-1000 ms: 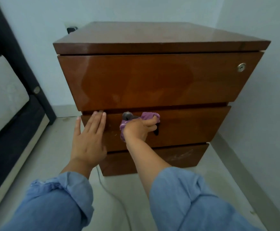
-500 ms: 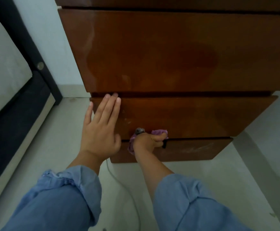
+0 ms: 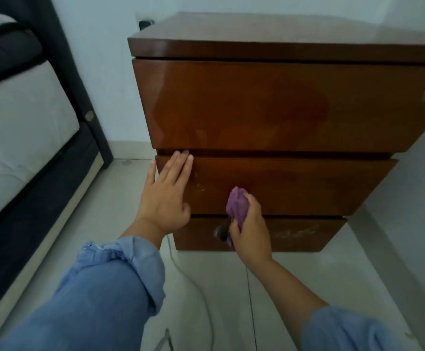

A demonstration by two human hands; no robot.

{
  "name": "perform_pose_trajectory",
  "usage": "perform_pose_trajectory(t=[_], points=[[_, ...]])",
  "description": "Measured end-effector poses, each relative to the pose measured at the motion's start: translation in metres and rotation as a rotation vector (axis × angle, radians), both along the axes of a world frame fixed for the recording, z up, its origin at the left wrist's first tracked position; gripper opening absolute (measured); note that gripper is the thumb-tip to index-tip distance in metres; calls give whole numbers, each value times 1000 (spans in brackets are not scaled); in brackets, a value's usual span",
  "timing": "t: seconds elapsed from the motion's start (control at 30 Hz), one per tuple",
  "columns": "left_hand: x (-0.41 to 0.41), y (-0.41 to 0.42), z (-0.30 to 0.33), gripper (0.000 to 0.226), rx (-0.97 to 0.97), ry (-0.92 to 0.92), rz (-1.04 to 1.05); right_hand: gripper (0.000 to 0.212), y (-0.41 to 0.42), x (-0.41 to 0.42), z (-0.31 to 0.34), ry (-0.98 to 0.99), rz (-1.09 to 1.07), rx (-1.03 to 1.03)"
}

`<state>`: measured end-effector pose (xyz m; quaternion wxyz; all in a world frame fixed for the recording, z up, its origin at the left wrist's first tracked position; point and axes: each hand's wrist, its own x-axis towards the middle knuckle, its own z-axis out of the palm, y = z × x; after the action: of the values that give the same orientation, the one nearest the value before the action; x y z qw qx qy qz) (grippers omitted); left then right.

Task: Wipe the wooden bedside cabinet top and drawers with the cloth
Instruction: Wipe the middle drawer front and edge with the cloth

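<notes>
1. Gripping the bunched purple cloth (image 3: pixel 237 207), the right hand (image 3: pixel 250 231) now sits at the seam between the middle drawer (image 3: pixel 295 184) and the bottom drawer (image 3: pixel 295 235); a second ago it rubbed higher, near the middle drawer's top edge.
2. That drop suggests the middle front is nearly wiped and the scuffed bottom drawer, at 5 o'clock from the cloth, comes next.
3. At 9 o'clock from the cloth, the left hand (image 3: pixel 164 196) stays flat, fingers straight, pressing the middle drawer's left end and holding nothing.
4. Right fingers curl round the cloth, the wrist angled up and left.
5. The cabinet (image 3: pixel 269 39) top shows again at 12 o'clock.
</notes>
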<state>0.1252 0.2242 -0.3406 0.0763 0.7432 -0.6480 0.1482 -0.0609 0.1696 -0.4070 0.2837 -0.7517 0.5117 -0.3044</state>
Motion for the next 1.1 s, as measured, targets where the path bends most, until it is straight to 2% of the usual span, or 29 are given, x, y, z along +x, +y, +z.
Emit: perform_pose_trajectory(t=[0.1, 0.2, 0.3, 0.4, 0.47, 0.6, 0.77, 0.87, 1.0, 1.1], points=[[7, 6, 8, 85, -8, -27, 37, 68, -12, -9, 19, 242, 11, -535], [20, 14, 8, 80, -69, 19, 100, 81, -34, -2, 38, 379, 70, -743], [27, 16, 3, 74, -172, 142, 27, 90, -53, 22, 47, 481, 120, -954], [29, 13, 5, 65, -325, 278, 2, 79, -60, 46, 41, 527, 27, -1126], [34, 10, 4, 62, -389, 280, -30, 71, -62, 57, 31, 540, -55, -1210], [39, 3, -9, 62, -431, 231, -56, 60, -70, 76, 1, 597, 98, -1432], [32, -5, -21, 65, -493, 215, -38, 45, -69, 97, -38, 633, 359, -1467], [33, -6, -26, 71, -493, 188, -30, 50, -67, 102, -62, 746, 550, -1440], [35, -3, -25, 75, -435, 178, -16, 54, -63, 107, -80, 864, 721, -1297], [33, 0, -23, 76, -372, 182, 7, 52, -46, 103, -66, 894, 776, -1069]])
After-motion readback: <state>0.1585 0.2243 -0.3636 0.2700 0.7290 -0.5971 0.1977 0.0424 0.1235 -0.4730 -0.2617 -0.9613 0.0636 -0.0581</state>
